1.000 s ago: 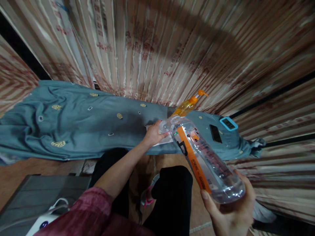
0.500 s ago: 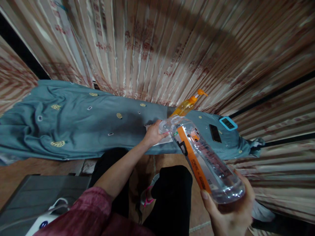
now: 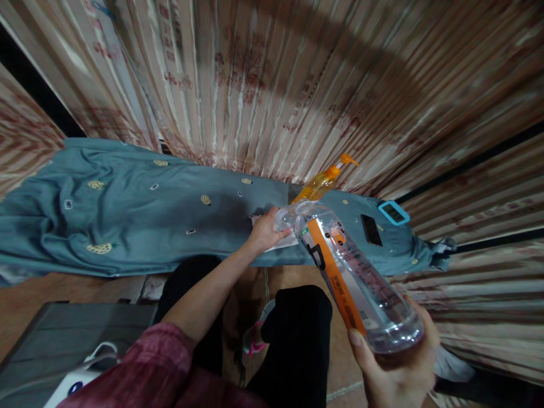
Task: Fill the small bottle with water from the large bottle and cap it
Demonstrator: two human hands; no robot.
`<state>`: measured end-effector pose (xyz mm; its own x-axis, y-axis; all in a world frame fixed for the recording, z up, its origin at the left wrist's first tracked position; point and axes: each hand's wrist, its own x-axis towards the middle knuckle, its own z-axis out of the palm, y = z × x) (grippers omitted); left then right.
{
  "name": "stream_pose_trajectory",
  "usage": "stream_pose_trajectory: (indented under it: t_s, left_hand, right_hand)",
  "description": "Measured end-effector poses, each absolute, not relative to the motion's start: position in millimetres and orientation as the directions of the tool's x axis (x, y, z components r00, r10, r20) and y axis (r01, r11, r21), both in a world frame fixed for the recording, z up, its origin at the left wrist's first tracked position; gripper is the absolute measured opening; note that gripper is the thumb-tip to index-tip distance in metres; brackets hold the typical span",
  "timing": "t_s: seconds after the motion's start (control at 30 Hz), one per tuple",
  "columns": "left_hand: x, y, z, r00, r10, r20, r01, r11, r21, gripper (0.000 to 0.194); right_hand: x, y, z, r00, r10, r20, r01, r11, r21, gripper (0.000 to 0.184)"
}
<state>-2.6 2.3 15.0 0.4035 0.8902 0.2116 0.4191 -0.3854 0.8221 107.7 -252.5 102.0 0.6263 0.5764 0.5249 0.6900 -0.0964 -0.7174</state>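
My right hand is closed around the base of a large clear plastic bottle with an orange and silver label. The bottle is tilted, its base toward me and its neck pointing away to the left. At the neck, my left hand grips a small clear plastic piece; its exact kind does not show. Beneath that hand lies a white tissue or cloth, partly covered. Just behind the bottle's neck stands an orange pump bottle with yellow-orange liquid.
A teal cloth with pineapple prints covers the long narrow surface. To the right on it are a black phone and a blue-framed digital timer. Patterned curtains hang behind. A grey box-like surface carries a white device with a cable.
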Motion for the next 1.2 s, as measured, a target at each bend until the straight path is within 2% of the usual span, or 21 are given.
stream_pose_trajectory:
  t_s: [0.27, 0.47, 0.67, 0.8, 1.2]
  left_hand:
    - [-3.5, 0.7, 18.3, 0.407, 0.889, 0.211, 0.429, -0.390, 0.815, 0.044]
    - [-3.3, 0.9, 18.5, 0.406, 0.892, 0.198, 0.435, -0.380, 0.816, 0.044]
    - [-2.1, 1.6, 16.9, 0.406, 0.896, 0.182, 0.453, -0.370, 0.811, 0.047]
    - [-1.7, 2.0, 15.0, 0.405, 0.891, 0.207, 0.434, -0.386, 0.814, 0.046]
    - [-1.4, 2.6, 10.5, 0.401, 0.884, 0.240, 0.411, -0.407, 0.816, 0.045]
  right_hand:
    - [103.7, -253.0, 102.5, 0.697, 0.548, 0.462, 0.618, -0.133, -0.775, 0.097]
    - [105.3, -253.7, 102.4, 0.651, 0.565, 0.507, 0.674, -0.125, -0.728, 0.095]
    - [105.5, -254.0, 101.3, 0.659, 0.555, 0.508, 0.670, -0.126, -0.732, 0.096]
    - [105.5, -254.7, 102.4, 0.667, 0.562, 0.488, 0.653, -0.126, -0.747, 0.095]
    - [108.9, -254.0, 107.3, 0.611, 0.589, 0.529, 0.715, -0.124, -0.688, 0.093]
